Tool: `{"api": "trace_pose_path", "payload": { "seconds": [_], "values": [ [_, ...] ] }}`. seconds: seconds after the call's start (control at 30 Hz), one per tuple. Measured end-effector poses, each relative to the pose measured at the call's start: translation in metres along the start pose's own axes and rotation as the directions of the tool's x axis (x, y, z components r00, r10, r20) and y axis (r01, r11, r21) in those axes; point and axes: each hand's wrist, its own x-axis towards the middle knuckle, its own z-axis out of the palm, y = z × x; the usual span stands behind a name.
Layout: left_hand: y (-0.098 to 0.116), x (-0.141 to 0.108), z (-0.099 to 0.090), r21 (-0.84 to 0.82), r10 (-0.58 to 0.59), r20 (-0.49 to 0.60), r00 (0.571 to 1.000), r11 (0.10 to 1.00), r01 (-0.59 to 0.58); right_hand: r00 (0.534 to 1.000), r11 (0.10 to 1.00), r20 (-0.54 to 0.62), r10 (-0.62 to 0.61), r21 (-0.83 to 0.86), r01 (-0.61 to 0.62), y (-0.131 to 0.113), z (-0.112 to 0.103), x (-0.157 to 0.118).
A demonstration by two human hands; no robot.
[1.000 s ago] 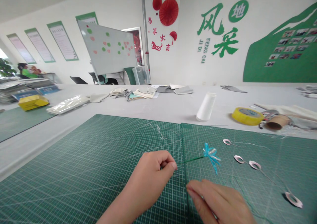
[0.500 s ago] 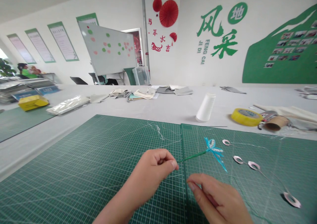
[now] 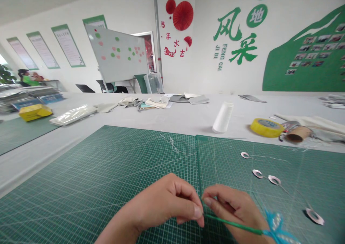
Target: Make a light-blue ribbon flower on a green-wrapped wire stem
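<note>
Your left hand (image 3: 172, 200) is pinching the green stem (image 3: 233, 223); its blurred blue, white-dotted flower (image 3: 276, 225) is leaning toward the desk's (image 3: 185, 118) near edge. Your right hand (image 3: 237, 208) is curling, grip narrow, anything held unclear.

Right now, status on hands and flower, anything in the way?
Left hand pinching stem end. Right hand close by, hold unclear. Blue flower lower right. Rings on mat, apart from hands.

light: bright, diffuse | glare: plastic packet (image 3: 74, 115) | edges: stretched | blur: blue flower (image 3: 277, 225) (slight)
</note>
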Motion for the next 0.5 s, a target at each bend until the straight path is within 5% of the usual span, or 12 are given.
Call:
{"api": "trace_pose_path", "payload": {
  "seconds": [0.27,0.5],
  "values": [
    [-0.004,-0.004,0.000,0.311,-0.079,0.072,0.994,0.949,0.053,0.973,0.988,0.185,0.135,0.054,-0.147,-0.004,-0.014,0.000],
    [-0.006,-0.004,0.006,0.577,-0.075,-0.126,0.989,0.805,0.135,0.990,0.999,0.139,0.040,-0.018,-0.038,-0.011,-0.021,-0.005]
  ]
}}
